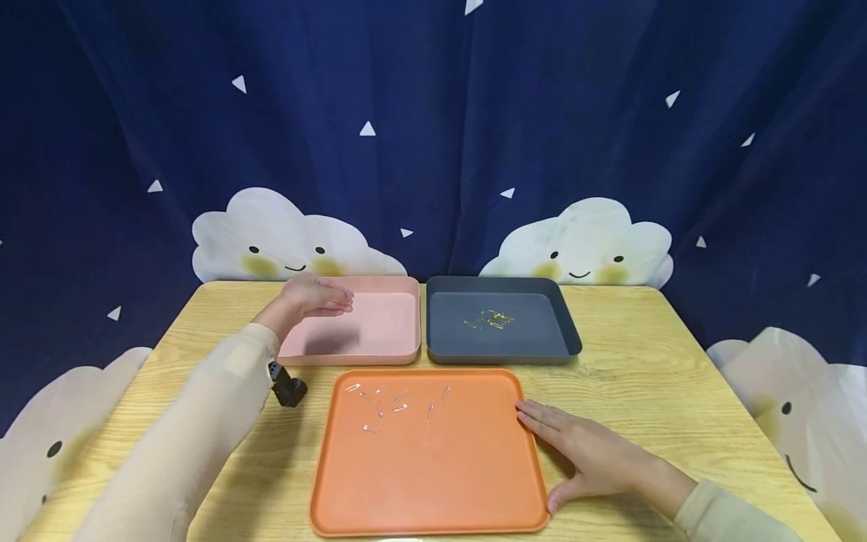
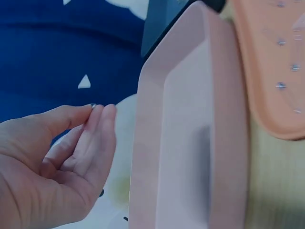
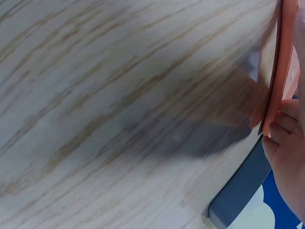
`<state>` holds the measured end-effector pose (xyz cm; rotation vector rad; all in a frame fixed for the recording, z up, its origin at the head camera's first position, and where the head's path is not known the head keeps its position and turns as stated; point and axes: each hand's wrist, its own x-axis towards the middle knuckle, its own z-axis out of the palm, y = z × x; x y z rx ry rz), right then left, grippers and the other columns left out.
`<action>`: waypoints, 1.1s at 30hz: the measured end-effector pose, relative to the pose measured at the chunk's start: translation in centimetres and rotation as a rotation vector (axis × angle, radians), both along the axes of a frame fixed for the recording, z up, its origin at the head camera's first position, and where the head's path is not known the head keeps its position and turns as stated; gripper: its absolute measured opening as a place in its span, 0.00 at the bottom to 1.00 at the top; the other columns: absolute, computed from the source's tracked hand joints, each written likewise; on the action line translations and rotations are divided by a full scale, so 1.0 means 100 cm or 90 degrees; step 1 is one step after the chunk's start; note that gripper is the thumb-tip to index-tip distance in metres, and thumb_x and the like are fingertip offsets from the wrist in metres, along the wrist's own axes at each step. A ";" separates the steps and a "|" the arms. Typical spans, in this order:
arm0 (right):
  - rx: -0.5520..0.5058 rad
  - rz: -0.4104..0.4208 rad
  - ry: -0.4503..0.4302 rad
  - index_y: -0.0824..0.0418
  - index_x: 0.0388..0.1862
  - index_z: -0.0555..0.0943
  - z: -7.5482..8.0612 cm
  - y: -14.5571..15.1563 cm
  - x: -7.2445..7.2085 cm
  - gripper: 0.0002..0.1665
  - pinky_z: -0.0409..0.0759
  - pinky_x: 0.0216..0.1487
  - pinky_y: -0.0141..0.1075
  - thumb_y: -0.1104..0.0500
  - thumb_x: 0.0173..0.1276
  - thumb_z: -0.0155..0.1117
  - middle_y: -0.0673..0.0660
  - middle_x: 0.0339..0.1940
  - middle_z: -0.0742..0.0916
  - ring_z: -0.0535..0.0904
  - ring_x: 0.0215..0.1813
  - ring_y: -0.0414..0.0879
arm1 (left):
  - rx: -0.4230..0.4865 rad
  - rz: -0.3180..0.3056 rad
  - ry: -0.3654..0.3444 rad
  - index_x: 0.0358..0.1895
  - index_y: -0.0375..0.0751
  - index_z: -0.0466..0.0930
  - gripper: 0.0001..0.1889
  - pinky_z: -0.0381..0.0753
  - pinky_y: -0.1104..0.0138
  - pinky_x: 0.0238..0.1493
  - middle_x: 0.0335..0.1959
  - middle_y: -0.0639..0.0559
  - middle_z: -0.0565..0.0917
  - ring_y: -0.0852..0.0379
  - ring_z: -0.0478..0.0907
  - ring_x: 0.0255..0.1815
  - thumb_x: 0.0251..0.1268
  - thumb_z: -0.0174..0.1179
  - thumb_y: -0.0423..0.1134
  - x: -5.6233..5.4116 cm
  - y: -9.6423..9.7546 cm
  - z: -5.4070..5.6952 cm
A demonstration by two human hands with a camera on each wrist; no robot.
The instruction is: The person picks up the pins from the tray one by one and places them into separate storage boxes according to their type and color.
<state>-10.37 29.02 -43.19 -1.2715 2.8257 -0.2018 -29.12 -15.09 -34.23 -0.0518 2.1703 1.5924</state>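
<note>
Table (image 1: 643, 376) pale wood | curtain (image 1: 576, 113) navy | hands: left (image 1: 313, 298) pinching pin (image 2: 93, 105), right (image 1: 585, 452) outstretched against tray (image 1: 447, 482)

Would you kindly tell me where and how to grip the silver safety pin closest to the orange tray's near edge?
I'd pinch the silver safety pin across its middle from straight above, closing on its near and far sides: it appears to lie flat on the orange tray, slim and roughly crosswise, apart from the other pins.

soft, fairly bright light is falling over the surface (image 1: 630, 361), a blurry-edged shadow is darkening the pink tray (image 1: 389, 316), and glossy reflections (right wrist view) are smearing hazily.
</note>
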 end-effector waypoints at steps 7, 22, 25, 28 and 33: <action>-0.009 0.013 0.027 0.64 0.73 0.62 0.000 0.001 0.000 0.69 0.79 0.61 0.48 0.19 0.42 0.58 0.62 0.74 0.69 0.69 0.72 0.56 | 0.114 -0.172 -0.236 0.66 0.28 0.67 0.22 0.76 0.63 0.66 0.62 0.38 0.78 0.54 0.81 0.58 0.73 0.46 0.33 -0.084 -0.026 -0.060; -0.008 0.023 0.040 0.65 0.74 0.61 -0.003 0.000 0.000 0.69 0.80 0.60 0.48 0.20 0.43 0.59 0.62 0.74 0.68 0.69 0.72 0.56 | -0.245 -0.081 -0.191 0.50 0.30 0.78 0.14 0.79 0.65 0.62 0.20 0.56 0.84 0.65 0.83 0.27 0.62 0.57 0.32 -0.039 -0.002 0.002; -0.008 0.024 0.037 0.65 0.74 0.60 -0.002 -0.001 0.000 0.69 0.80 0.60 0.48 0.20 0.43 0.59 0.62 0.74 0.68 0.69 0.72 0.56 | -0.264 -0.082 -0.216 0.51 0.31 0.77 0.15 0.76 0.66 0.65 0.19 0.57 0.84 0.66 0.83 0.27 0.63 0.57 0.33 -0.042 -0.003 -0.001; -0.007 0.022 0.032 0.65 0.74 0.60 -0.001 -0.002 0.000 0.69 0.79 0.61 0.48 0.20 0.43 0.59 0.62 0.75 0.68 0.68 0.72 0.56 | -0.283 -0.090 -0.214 0.56 0.31 0.76 0.17 0.77 0.67 0.64 0.19 0.58 0.84 0.67 0.83 0.27 0.65 0.56 0.34 -0.046 -0.005 -0.005; -0.004 0.023 0.031 0.65 0.74 0.60 0.001 -0.002 0.000 0.69 0.80 0.60 0.48 0.20 0.44 0.59 0.62 0.75 0.68 0.69 0.72 0.56 | -0.340 -0.101 -0.216 0.60 0.34 0.75 0.19 0.79 0.71 0.57 0.21 0.60 0.84 0.68 0.81 0.29 0.68 0.54 0.37 -0.050 -0.008 -0.008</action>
